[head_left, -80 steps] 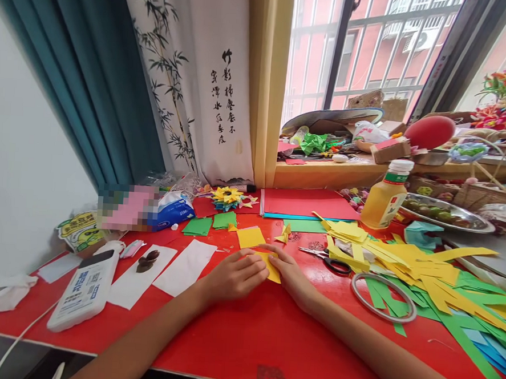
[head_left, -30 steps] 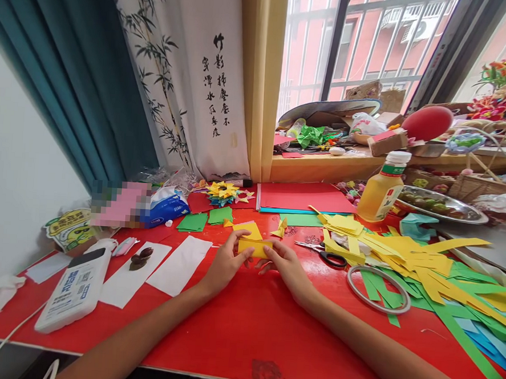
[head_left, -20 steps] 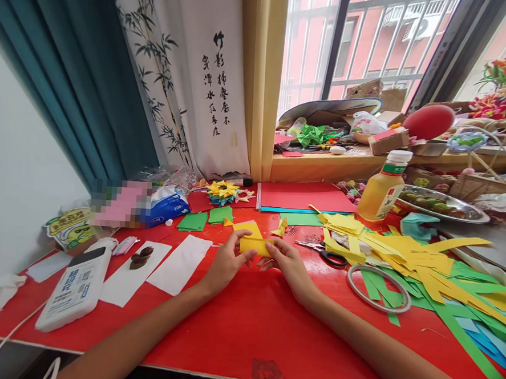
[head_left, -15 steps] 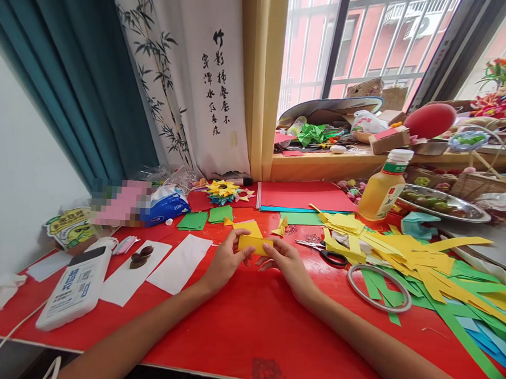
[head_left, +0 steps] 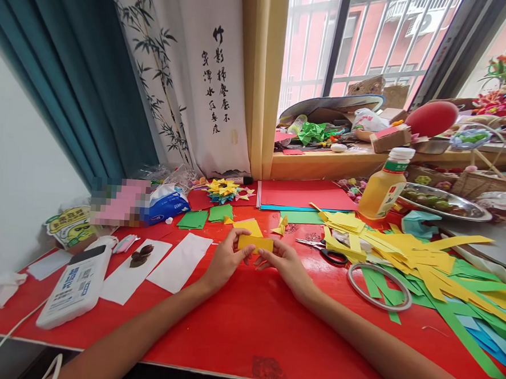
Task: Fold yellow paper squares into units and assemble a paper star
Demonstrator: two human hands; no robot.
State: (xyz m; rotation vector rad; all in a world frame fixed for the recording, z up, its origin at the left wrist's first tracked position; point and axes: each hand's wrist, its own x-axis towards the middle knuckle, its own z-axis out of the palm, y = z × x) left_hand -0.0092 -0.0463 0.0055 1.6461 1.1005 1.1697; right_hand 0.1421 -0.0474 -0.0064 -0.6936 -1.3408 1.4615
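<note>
A small yellow piece of paper (head_left: 256, 245), seemingly folded to a rectangle, is held up between my two hands above the red table (head_left: 227, 331). My left hand (head_left: 228, 256) pinches its left end, thumb in front. At the right end, my right hand (head_left: 286, 264) grips it with the fingers closed on the edge. Just behind lie more yellow paper (head_left: 249, 227) and a small folded yellow piece (head_left: 281, 225). Black-handled scissors (head_left: 333, 256) rest to the right of my right hand.
Yellow strips (head_left: 407, 253) and green strips (head_left: 478, 289) pile up at the right beside a tape roll (head_left: 409, 305). A juice bottle (head_left: 381, 189) stands behind them. At left are white paper sheets (head_left: 180, 263) and a white case (head_left: 75, 290). Green squares (head_left: 193, 220) lie farther back.
The paper's right end has tilted up slightly, so its front face now looks level. Both hands stay in nearly the same place, still holding it.
</note>
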